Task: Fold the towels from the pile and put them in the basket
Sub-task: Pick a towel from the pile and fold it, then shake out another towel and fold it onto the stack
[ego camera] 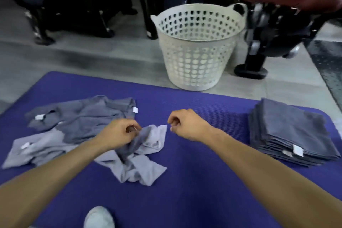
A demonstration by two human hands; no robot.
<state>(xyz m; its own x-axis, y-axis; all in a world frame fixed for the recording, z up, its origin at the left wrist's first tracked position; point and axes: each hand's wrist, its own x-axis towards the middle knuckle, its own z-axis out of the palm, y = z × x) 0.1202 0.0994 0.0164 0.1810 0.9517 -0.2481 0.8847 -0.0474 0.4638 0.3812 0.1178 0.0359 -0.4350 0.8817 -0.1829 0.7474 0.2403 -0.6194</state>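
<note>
Hands over purple mat (185,181), both reaching forward. Left hand (118,133) curled, pinching crumpled light grey towel (137,161) at its raised upper edge. Right hand (187,124) curled into loose fist just beside towel's white-looking corner; cannot tell whether fingertips actually grip that corner or sit barely apart from it. Towel bunched and twisted, lying between both forearms, touching mat. Pile of unfolded towels (79,116) spread to left on mat, darker grey ones overlapping a paler one, small white tags visible. Stack of folded towels (288,133) squared up at mat's right edge, well apart from both hands, white tag on its near side. White perforated basket (196,46) upright on grey floor beyond mat's far edge, nothing visible through its holes. Pale shoe (100,218) at bottom edge on mat. Dark chair legs (255,61) beside basket, blurred.
</note>
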